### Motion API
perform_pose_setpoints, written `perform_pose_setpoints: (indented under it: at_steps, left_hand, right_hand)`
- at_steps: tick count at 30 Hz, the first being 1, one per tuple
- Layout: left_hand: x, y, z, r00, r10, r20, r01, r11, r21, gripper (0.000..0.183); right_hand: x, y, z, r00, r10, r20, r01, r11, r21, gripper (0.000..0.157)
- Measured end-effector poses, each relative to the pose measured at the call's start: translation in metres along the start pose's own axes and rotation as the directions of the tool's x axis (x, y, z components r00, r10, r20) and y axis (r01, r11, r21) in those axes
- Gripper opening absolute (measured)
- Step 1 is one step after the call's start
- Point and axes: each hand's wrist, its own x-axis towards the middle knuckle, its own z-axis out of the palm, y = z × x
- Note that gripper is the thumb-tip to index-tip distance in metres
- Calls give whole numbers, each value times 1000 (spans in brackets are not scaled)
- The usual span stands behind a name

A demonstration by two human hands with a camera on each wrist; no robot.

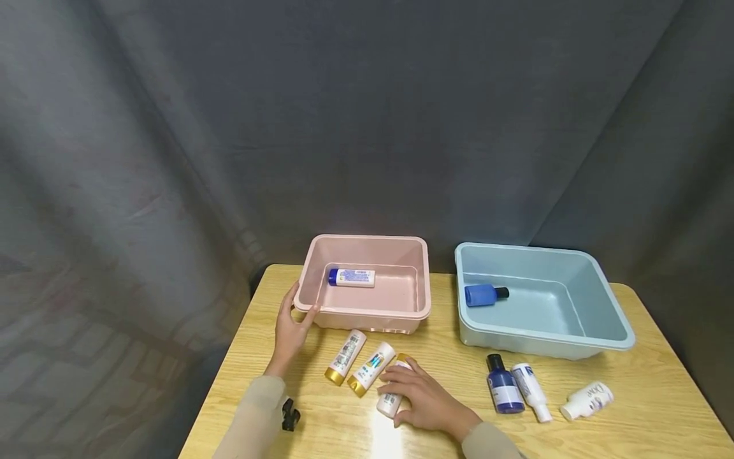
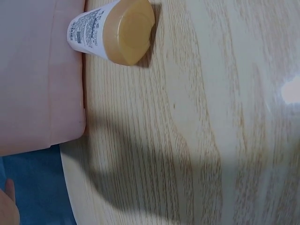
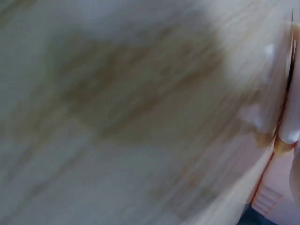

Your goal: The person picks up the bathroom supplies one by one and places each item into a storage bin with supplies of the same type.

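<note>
My left hand [image 1: 290, 331] holds the near left corner of the pink bin [image 1: 367, 312], fingers along its left side and thumb at the front rim. A white tube with a blue cap [image 1: 354, 278] lies inside that bin. My right hand [image 1: 421, 395] lies over a white tube with a gold cap [image 1: 390, 403], fingers across it and thumb by its lower end; the hand hides part of it. Two similar gold-capped tubes, a left one [image 1: 346, 357] and a middle one [image 1: 373, 368], lie between the hands. The left one's gold cap [image 2: 133, 33] shows in the left wrist view.
A light blue bin [image 1: 545, 341] stands at the right with a blue bottle [image 1: 480, 295] inside. Before it lie a dark blue bottle [image 1: 506, 389], a slim white bottle [image 1: 530, 387] and a white Dove bottle [image 1: 587, 400]. A grey curtain [image 1: 367, 127] hangs behind the wooden table [image 1: 321, 433].
</note>
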Motion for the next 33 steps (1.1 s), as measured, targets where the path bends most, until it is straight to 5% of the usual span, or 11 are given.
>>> perform_pose_setpoints:
  at_steps: [10, 18, 33]
  left_hand:
    - [0, 5, 2, 999, -27, -19, 27, 999, -39, 70]
    - [-9, 46, -4, 999, -37, 11, 37, 998, -58, 67]
    - [-8, 44, -3, 1000, -22, -2, 22, 997, -68, 67]
  right_hand:
    - [6, -5, 5, 994, 98, -48, -94, 993, 68, 43]
    - [6, -7, 3, 990, 140, -29, -139, 990, 31, 44]
    - [2, -5, 12, 989, 114, -95, -117, 993, -27, 40]
